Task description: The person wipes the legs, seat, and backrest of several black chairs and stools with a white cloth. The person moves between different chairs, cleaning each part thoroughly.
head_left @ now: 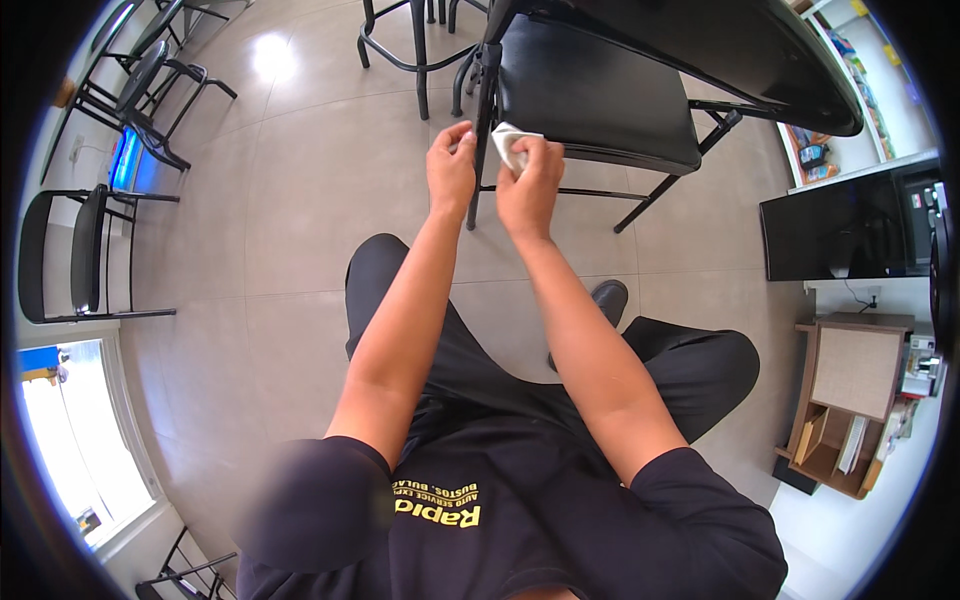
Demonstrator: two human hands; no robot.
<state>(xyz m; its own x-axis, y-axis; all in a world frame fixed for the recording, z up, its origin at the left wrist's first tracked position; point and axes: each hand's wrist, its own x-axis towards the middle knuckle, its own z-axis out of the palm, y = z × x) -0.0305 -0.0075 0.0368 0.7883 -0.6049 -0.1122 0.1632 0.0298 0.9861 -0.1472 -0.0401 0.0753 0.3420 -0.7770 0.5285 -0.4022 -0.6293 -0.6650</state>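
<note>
A black folding chair with a padded seat [595,105] stands in front of me, its dark backrest [720,50] at the upper right. Its slim black leg [482,125] runs between my two hands. Just left of that leg is my left hand [452,168], fingers curled and thumb pressed near them; what it holds, if anything, is too small to make out. On the leg's other side, my right hand [530,190] grips a bunched white cloth [508,138] close to the seat's left edge. The cloth's lower part is hidden in my fingers.
More black folding chairs [92,250] line the left wall. A black stool [420,70] stands beyond my hands. On the right are a dark flat screen [840,240], a small wooden cabinet [850,370] and stocked shelves [850,140]. My knees bend over the grey tiled floor [270,200].
</note>
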